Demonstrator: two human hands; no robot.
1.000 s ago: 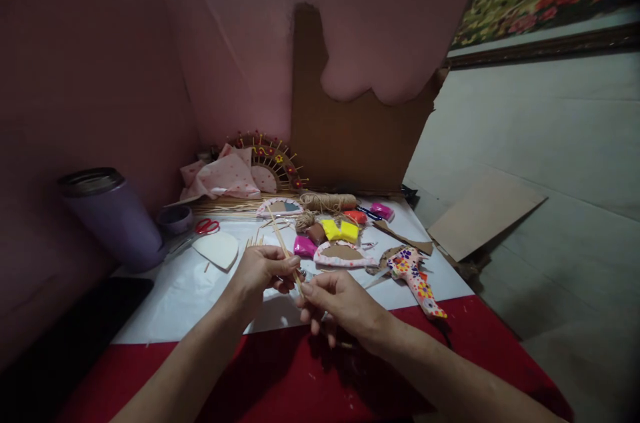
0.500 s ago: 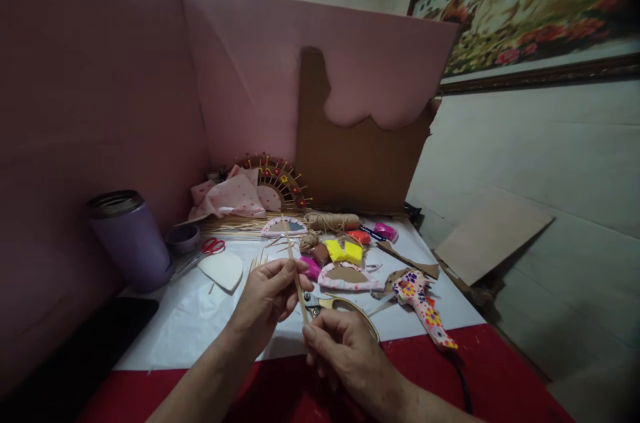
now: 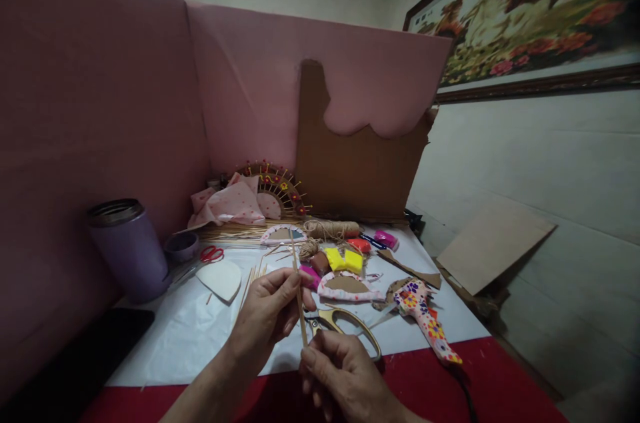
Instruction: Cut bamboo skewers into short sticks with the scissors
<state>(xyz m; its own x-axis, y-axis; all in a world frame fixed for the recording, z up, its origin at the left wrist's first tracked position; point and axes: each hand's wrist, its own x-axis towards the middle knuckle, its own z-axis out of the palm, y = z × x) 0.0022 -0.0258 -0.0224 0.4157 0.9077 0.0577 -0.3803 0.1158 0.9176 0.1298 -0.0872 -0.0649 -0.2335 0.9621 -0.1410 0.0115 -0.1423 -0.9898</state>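
Note:
Between my hands a thin bamboo stick (image 3: 301, 317) stands nearly upright, leaning slightly left at its top. My left hand (image 3: 273, 306) is closed around its middle with thumb and fingers. At the lower end, my right hand (image 3: 343, 369) pinches it between thumb and forefinger; its other fingers are curled. Just behind the right hand lie scissors with gold handles (image 3: 357, 324), partly covered by it. A half-round cardboard piece edged with pink fabric (image 3: 345, 285) sits beyond them. More loose sticks (image 3: 253, 283) lie behind my left hand.
On the right is a flower-patterned glue gun (image 3: 425, 319) with its cord. Yellow packets (image 3: 345, 259) and a twine roll (image 3: 333, 229) lie further back. A purple tumbler (image 3: 130, 249), red-handled scissors (image 3: 212, 253) and a white cut-out (image 3: 220, 279) stand or lie left. Pink-covered cardboard (image 3: 245, 83) walls the back.
My right hand has shifted slightly down and left, still at the stick's lower end. The view has tilted up a little, so the table sits lower in the picture.

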